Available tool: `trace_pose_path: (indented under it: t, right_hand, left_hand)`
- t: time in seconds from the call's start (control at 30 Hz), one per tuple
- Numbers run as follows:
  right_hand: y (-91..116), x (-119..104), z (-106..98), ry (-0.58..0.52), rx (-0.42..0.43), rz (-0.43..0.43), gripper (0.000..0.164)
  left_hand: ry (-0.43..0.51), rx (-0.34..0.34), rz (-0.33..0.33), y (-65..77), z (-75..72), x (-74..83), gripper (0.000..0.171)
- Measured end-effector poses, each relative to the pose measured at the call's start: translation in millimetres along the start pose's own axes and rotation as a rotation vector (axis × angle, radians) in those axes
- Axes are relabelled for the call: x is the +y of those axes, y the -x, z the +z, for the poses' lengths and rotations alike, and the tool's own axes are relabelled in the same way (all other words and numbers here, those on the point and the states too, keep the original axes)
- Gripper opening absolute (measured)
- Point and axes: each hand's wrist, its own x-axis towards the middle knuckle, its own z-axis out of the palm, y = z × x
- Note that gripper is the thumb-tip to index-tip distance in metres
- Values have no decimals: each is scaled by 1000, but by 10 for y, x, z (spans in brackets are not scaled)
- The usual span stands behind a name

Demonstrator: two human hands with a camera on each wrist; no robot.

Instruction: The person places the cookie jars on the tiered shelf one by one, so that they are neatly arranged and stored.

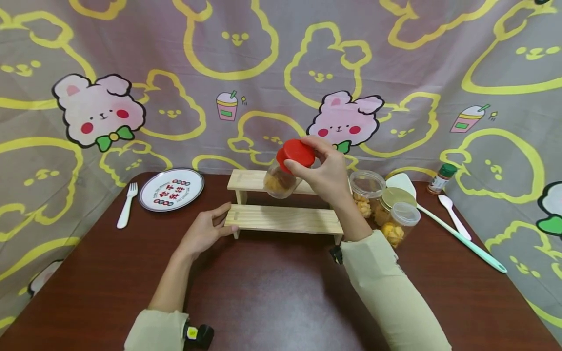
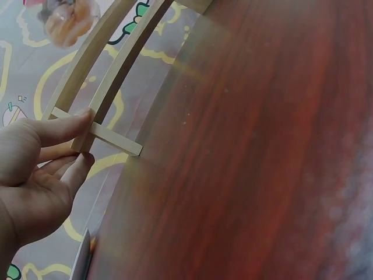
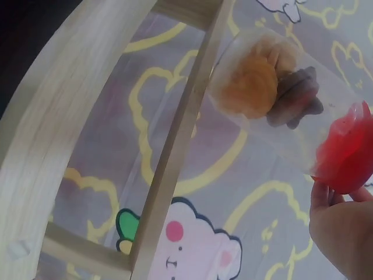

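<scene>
A two-tier wooden shelf rack (image 1: 285,219) stands on the table. My left hand (image 1: 204,234) pinches the left end of its lower board, thumb on one face and fingers on the other, as the left wrist view shows. My right hand (image 1: 327,170) grips a clear plastic jar (image 1: 281,181) by its red lid (image 1: 299,153). The jar is tilted and overlaps the upper board in the head view. Inside it, the right wrist view shows an orange-brown piece (image 3: 247,87) and a dark star-shaped piece (image 3: 295,98).
Right of the rack stand three snack jars, one with a gold lid (image 1: 398,197). Beyond them lie a spatula (image 1: 456,234), a white spoon (image 1: 454,217) and a green-capped spice bottle (image 1: 441,179). At the left are a plate (image 1: 193,187) and a white fork (image 1: 127,207). A patterned curtain hangs behind.
</scene>
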Motion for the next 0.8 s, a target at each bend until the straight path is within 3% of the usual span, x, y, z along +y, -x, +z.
trace_pose_path:
  t: [0.33, 0.8]
  right_hand:
    - [-134, 31, 204, 90, -18, -115, 49]
    - [-318, 20, 381, 92, -88, -38, 49]
  left_hand:
    - [-30, -2, -3, 1, -13, 15, 71]
    - [-21, -8, -11, -11, -15, 17, 72]
